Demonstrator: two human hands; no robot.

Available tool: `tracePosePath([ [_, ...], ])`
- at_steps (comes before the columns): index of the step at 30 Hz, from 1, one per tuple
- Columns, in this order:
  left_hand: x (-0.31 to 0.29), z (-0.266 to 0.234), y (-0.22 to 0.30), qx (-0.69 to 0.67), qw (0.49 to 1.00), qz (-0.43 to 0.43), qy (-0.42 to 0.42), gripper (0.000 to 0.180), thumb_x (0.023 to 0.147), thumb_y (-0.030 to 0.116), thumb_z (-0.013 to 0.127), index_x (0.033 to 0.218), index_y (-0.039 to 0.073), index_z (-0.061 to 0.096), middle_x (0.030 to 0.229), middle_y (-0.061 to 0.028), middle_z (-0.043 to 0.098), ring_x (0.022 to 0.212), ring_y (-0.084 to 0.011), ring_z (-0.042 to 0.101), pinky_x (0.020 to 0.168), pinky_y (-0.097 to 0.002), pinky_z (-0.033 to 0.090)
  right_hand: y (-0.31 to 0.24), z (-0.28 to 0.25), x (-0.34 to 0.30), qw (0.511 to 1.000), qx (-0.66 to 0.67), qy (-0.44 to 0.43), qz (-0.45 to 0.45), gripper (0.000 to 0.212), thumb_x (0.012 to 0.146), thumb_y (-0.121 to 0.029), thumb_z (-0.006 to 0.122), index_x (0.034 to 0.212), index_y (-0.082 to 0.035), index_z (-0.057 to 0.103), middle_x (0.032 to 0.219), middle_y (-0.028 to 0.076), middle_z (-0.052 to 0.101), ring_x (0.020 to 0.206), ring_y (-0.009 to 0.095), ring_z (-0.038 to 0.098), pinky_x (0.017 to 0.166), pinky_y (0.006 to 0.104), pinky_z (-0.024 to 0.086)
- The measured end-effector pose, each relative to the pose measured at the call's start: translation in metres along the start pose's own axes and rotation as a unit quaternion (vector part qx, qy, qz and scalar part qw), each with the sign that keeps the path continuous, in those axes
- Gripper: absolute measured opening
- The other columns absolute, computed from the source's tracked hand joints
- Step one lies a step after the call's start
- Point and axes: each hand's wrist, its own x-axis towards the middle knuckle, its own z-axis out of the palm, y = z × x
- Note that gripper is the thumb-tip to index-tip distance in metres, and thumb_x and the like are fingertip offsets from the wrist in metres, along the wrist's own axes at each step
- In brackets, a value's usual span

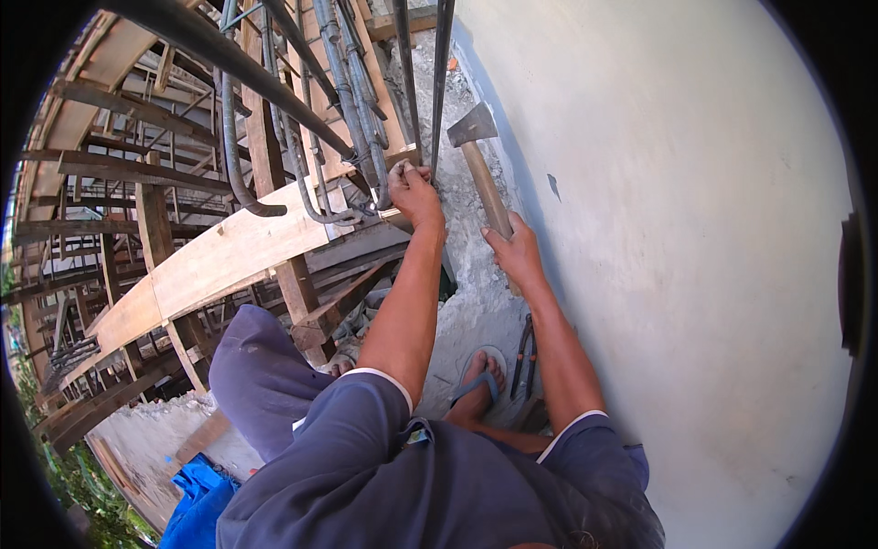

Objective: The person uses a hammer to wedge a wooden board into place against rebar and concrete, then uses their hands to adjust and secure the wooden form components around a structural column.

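Note:
In my right hand is a hatchet, gripped low on its wooden handle. Its dark, flared metal head points up and away from me, beside the pale wall. My left hand is closed, fingers curled at the edge of a small wooden board among the steel bars. Whatever its fingers pinch is too small or hidden to make out. Just left of that hand stands a bundle of grey reinforcing bars, some with hooked ends. Two thin dark rods rise right behind my left fingers.
A smooth plastered wall fills the right side. Plywood formwork and timber props stand left, over a drop. Long-handled pliers lie by my sandalled foot on rough concrete. A blue sheet lies at lower left.

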Motion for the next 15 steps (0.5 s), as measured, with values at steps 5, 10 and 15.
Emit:
tracePosePath([
  [5,0.005,0.012,0.010,0.169,0.984,0.053,0.029,0.025,0.099,0.018,0.051,0.102,-0.003,0.064,0.077,-0.0118,0.068,0.069,-0.0270,0.064,0.068,-0.0378,0.051,0.001,0.001,-0.004,0.999,0.031,-0.001,0.030,0.031,0.089,-0.023,0.070,0.106,0.001,0.061,0.071,0.010,0.060,0.053,0.017,0.056,0.052,0.0352,0.046],
  [10,0.017,0.010,-0.005,0.193,0.972,0.132,0.028,0.032,0.098,0.014,0.051,0.124,-0.003,0.061,0.102,-0.0116,0.072,0.084,-0.0205,0.067,0.073,-0.0317,0.050,-0.001,0.008,-0.005,0.998,0.041,-0.010,0.036,0.035,0.089,-0.023,0.071,0.112,0.001,0.061,0.069,0.008,0.059,0.051,0.015,0.054,0.049,0.0335,0.045],
  [15,0.016,0.015,0.007,-0.192,0.973,-0.120,-0.030,0.048,0.098,0.017,0.050,0.140,-0.007,0.050,0.130,-0.0080,0.066,0.105,-0.0139,0.064,0.078,-0.0302,0.046,0.004,0.008,-0.005,0.999,0.037,-0.004,0.033,0.039,0.089,-0.024,0.072,0.117,0.001,0.061,0.068,0.007,0.058,0.051,0.014,0.054,0.050,0.0339,0.046],
])
